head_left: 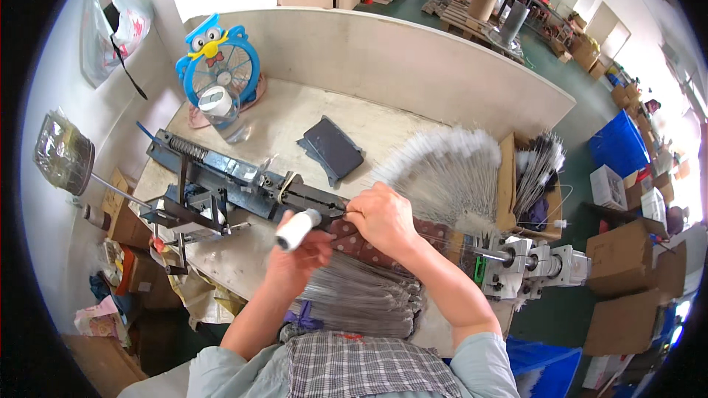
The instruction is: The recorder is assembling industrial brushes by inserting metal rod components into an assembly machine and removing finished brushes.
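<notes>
My left hand [286,271] is closed around a short white cylindrical handle [296,230] in front of the bench machine; its fingers are partly smeared. My right hand [383,217] pinches at the near right end of the machine's dark metal rail [313,197]. Whatever lies between those fingertips is too small to make out. Under my right wrist runs a dark red polka-dot cloth [369,248]. Close to my body, a thick bundle of thin grey wires [361,298] lies on the bench. Beyond my right hand, thin wire brushes [450,169] with white tips fan out.
A cardboard box [507,184] holds more wire brushes at the right, beside a motorised shaft unit [542,264]. Two dark phones [332,149] lie mid-bench. A blue cartoon fan [221,66] and a clear jar [219,105] stand at the back left. A low partition [383,59] edges the bench.
</notes>
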Available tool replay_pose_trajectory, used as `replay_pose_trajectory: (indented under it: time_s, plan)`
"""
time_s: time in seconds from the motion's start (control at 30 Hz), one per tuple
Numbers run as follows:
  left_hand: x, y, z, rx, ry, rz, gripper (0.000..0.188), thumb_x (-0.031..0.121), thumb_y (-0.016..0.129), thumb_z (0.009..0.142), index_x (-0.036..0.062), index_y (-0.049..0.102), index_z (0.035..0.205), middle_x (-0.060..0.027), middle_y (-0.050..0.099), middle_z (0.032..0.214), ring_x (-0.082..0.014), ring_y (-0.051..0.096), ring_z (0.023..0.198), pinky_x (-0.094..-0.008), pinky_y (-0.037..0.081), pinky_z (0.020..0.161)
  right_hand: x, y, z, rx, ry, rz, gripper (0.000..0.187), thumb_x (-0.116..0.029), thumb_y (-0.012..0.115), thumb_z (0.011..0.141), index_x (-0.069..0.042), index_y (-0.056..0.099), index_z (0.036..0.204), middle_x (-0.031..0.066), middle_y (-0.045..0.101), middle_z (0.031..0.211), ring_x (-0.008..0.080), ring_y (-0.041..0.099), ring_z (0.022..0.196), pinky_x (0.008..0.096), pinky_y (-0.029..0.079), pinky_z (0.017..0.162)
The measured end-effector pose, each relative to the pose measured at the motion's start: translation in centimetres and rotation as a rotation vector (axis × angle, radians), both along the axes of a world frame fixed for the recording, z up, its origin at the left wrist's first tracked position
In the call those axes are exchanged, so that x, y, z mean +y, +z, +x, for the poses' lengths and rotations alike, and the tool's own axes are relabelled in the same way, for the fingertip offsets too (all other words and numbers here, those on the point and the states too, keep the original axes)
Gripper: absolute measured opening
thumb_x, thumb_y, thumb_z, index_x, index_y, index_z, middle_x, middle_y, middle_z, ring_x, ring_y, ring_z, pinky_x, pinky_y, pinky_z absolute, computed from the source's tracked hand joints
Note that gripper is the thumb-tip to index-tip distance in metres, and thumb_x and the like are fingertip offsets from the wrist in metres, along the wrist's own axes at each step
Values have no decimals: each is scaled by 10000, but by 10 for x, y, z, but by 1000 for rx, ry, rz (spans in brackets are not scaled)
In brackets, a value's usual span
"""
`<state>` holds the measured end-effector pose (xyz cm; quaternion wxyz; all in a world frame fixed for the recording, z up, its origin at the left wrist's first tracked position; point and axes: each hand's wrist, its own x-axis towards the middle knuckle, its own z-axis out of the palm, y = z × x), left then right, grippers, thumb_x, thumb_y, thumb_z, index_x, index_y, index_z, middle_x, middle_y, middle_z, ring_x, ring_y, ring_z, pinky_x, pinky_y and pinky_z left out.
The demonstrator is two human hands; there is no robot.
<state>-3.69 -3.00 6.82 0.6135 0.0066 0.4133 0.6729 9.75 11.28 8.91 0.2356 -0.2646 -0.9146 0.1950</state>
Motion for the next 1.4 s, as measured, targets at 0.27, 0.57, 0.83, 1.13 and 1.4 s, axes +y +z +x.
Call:
replay_pose_trajectory:
  time_s: [0.27,0.57,0.83,1.13,1.4]
  plan:
    - [23,-21,6,1345,-605,-286,505,551,675,714,50,712,759,-87,659,652,-200,636,608,-326,484,592,-1,12,6,-36,-3,50,85,-182,665,722,-99,678,734,42,631,719,236,575,762,356,481,677]
    - [25,-44,48,249,-54,132,172,67,607,805,-12,535,940,-73,612,805,-134,607,718,-276,489,652,-29,7,64,242,21,84,176,-50,671,750,-30,649,924,101,632,822,259,618,758,339,510,645]
    - [29,-60,21,1314,-401,-110,286,186,695,690,1,517,817,-109,596,768,-194,597,737,-338,476,656,-14,-72,22,155,-133,21,219,-122,617,804,-18,598,996,126,595,847,307,595,819,374,495,701]
    - [-69,-82,-103,240,260,-181,250,343,626,852,121,570,953,32,578,788,-104,575,699,-221,473,624,-21,-43,49,37,51,-124,161,-102,644,767,-49,593,911,115,574,833,299,587,790,382,491,666]
    - [-77,-81,-122,118,386,-214,219,327,650,839,111,629,868,35,595,732,-93,575,685,-243,481,633,-28,-32,49,23,81,-182,197,-31,636,769,-20,608,965,150,599,872,336,595,783,389,488,662]
